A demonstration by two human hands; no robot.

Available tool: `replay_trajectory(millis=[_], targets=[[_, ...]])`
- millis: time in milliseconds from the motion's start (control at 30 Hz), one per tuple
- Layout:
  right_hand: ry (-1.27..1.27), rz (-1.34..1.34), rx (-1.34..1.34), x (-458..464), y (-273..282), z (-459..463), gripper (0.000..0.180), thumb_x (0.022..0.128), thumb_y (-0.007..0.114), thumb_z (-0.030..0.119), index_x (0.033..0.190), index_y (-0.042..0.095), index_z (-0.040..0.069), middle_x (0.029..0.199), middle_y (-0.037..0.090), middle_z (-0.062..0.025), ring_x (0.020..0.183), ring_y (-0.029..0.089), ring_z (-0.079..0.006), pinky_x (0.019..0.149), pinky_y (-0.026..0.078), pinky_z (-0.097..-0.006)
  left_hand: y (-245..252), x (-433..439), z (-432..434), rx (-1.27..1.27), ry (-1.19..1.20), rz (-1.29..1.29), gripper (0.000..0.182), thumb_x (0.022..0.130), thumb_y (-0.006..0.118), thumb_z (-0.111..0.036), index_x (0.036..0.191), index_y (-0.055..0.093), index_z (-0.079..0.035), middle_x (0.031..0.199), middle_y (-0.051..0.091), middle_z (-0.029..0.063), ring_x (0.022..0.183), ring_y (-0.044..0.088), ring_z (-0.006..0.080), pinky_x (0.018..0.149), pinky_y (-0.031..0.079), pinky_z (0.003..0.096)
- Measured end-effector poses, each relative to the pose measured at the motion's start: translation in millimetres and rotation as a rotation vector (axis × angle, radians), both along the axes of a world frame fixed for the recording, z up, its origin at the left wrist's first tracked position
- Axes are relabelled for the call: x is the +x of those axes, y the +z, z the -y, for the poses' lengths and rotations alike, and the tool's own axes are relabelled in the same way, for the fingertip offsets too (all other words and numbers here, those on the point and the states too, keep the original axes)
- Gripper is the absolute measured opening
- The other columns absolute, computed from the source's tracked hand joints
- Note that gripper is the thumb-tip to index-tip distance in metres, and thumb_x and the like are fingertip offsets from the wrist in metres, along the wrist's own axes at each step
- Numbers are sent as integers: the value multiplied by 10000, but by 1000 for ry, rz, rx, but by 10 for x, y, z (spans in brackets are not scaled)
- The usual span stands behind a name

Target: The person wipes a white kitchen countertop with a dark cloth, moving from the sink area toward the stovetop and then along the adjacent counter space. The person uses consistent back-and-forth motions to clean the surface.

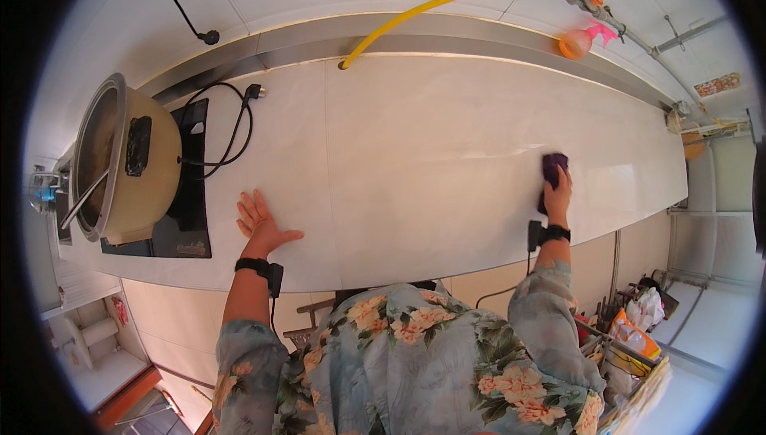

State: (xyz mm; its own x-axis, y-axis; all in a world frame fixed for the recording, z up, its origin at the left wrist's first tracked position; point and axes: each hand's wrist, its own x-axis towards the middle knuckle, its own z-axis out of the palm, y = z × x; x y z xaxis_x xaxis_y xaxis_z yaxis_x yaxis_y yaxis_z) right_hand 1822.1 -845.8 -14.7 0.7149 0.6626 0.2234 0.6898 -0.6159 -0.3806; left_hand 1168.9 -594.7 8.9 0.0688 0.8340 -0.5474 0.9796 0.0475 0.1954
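A long white countertop (419,154) runs across in front of me. My left hand (262,225) rests on its left part with fingers spread and nothing in it, just right of a black induction cooktop (194,219). My right hand (558,193) is farther right, pressing on a folded dark purple cloth (554,166) that lies flat on the counter. Part of the cloth is hidden beneath the fingers. Both wrists wear black straps with small black boxes and cables.
A large beige electric pot (149,178) with a utensil stands on the cooktop, its black plug (254,92) on the counter. A yellow hose (443,1) rises at the back. A pink-topped spray bottle (577,44) hangs near pipes. A crate of bags (634,339) stands below right.
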Motion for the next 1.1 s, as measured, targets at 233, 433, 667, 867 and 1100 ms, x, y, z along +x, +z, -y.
replay_trajectory(millis=[233,433,667,867,1100], targets=[[-489,50,-90,729,-340,672,595,768,661,198,1344,523,142,1389,458,-232,1277,441,-416,1062,387,-485,57,38,-15,-25,8,-24,1580,455,933,-467,1502,-176,-53,1552,-242,243,1436,-220,415,1109,-59,609],[-403,59,-126,885,-350,-494,539,803,617,245,1322,548,119,1394,458,-227,1292,436,-396,1078,369,-478,54,23,-23,-44,-14,-31,1595,466,927,-492,1486,-214,-42,1532,-270,267,1423,-236,439,1096,-83,619],[146,81,46,-250,-313,-2438,532,758,585,59,1286,564,123,1364,487,-229,1300,420,-399,1095,337,-481,52,44,-22,-34,16,-40,1608,441,941,-450,1491,-216,-71,1547,-252,245,1435,-224,416,1114,-49,606],[712,-21,95,-1984,-91,-3137,568,693,645,-17,1241,577,116,1384,471,-208,1258,455,-403,1075,374,-466,62,56,-7,-17,20,-55,1604,431,948,-436,1499,-193,-77,1556,-243,229,1440,-224,399,1122,-56,588],[943,-57,174,-1733,71,-3195,575,674,623,-85,1212,613,118,1338,514,-208,1216,508,-388,1046,428,-417,64,57,7,8,36,-36,1599,412,959,-397,1511,-160,-83,1575,-203,210,1450,-210,378,1134,-51,562]])
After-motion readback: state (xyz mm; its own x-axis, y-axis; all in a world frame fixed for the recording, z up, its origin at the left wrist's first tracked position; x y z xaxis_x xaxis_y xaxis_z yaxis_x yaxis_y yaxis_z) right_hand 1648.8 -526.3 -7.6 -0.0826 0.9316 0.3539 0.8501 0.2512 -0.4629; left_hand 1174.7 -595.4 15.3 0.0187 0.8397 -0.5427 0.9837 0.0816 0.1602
